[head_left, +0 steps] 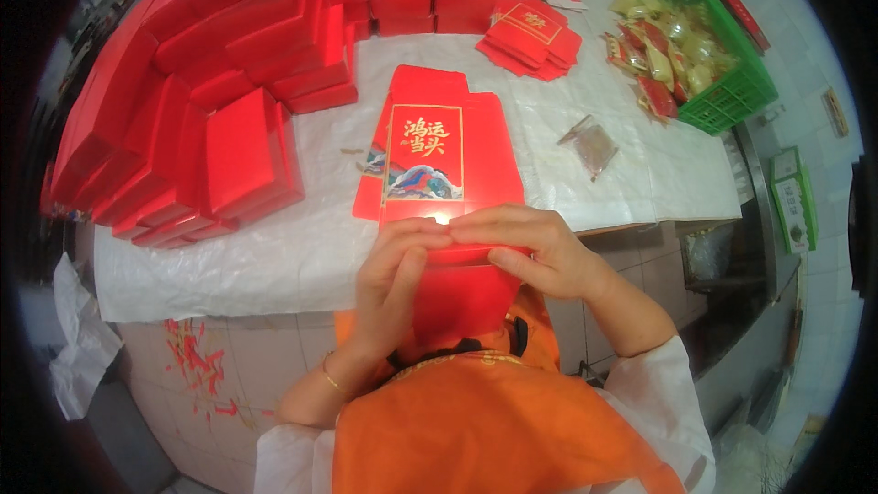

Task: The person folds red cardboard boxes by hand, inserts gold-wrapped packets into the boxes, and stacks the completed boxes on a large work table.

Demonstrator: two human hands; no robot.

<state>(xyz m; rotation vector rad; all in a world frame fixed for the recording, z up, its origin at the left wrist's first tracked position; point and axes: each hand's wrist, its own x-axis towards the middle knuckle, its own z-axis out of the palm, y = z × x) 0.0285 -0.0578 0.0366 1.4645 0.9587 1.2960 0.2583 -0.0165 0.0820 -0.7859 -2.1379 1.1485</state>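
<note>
At desk (311, 274) edge, left hand (391, 282) and right hand (553, 252) grip part-folded red carton (492, 178); stacked boxes (242, 151) look done, flat blanks (530, 35) remain.

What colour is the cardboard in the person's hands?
The cardboard is bright red; it shows best in the head view.

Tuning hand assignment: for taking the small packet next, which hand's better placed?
Probably the right hand: the small packet lies rightward, nearer it. The left hand is farther off; both hold the red carton.
</note>
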